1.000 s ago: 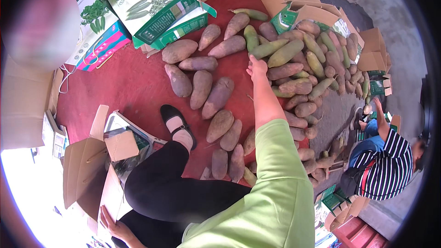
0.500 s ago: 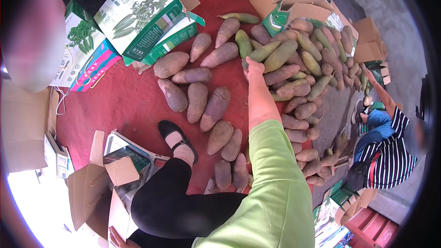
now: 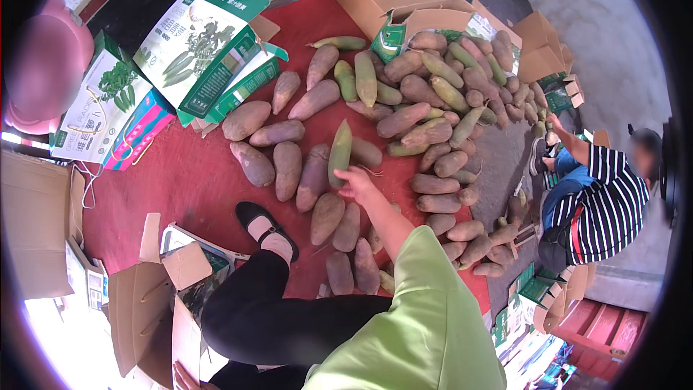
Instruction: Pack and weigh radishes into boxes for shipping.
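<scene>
A green radish (image 3: 341, 150) stands nearly upright in the grip of my right hand (image 3: 356, 183), its tip away from me. Around it on the red floor covering lie loose brownish-purple radishes (image 3: 313, 178), several within a hand's length. Further right spreads a big heap of green and purplish radishes (image 3: 426, 130). At the lower left my left hand (image 3: 186, 378) shows only in part, its fingers on the edge of an open cardboard carton (image 3: 144, 303). The carton's inside is mostly hidden.
Printed white and green boxes (image 3: 195, 43) stand at the far left beside a pink plastic stool (image 3: 48, 65). My shoe (image 3: 266, 228) is close to the loose radishes. A person in a striped shirt (image 3: 599, 209) reaches toward the heap's right end. Brown cartons (image 3: 382, 0) stand behind it.
My right hand has drawn back from the heap toward me and leftward, now with a green radish in it. The view has shifted slightly. My left hand stays at the carton.
</scene>
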Available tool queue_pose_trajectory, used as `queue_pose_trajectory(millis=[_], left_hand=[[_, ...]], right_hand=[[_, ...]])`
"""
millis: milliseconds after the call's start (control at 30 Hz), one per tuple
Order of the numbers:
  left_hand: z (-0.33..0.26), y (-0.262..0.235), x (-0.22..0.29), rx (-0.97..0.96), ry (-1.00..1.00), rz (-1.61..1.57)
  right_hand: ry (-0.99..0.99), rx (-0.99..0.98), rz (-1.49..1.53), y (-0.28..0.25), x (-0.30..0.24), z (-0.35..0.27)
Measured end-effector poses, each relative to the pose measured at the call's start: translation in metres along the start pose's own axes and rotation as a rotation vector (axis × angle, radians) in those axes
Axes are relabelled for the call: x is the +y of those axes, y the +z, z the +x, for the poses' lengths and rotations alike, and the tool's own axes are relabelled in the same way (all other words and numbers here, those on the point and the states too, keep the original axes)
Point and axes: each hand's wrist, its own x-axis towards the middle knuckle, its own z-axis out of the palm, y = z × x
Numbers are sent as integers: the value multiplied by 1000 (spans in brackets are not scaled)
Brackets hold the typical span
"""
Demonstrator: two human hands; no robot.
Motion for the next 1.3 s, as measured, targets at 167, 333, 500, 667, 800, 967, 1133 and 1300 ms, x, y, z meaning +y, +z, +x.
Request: queue_pose_trajectory(millis=[167, 333, 500, 667, 800, 967, 1133, 1300], left_hand=[[-9, 1, -21, -22, -25, -10], [-20, 29, -45, -72, -125, -222], [-21, 17, -44, -72, -135, -152], [-15, 6, -41, -18, -95, -158], [-13, 1, -43, 32, -61, -194], [-18, -1, -42, 97, -28, -254], [-22, 0, -48, 139, 2, -268], [-23, -9, -47, 143, 11, -250]], right_hand=[[138, -157, 11, -8, 36, -44], [216, -188, 2, -29, 57, -88], [287, -269, -182, -38, 66, -106], [109, -254, -390, -11, 45, -139], [-6, -391, -435, 24, 17, -156], [-458, -577, -660, 90, -34, -189], [-775, -727, -816, 171, -79, -240], [-1205, -850, -995, 243, -98, -285]])
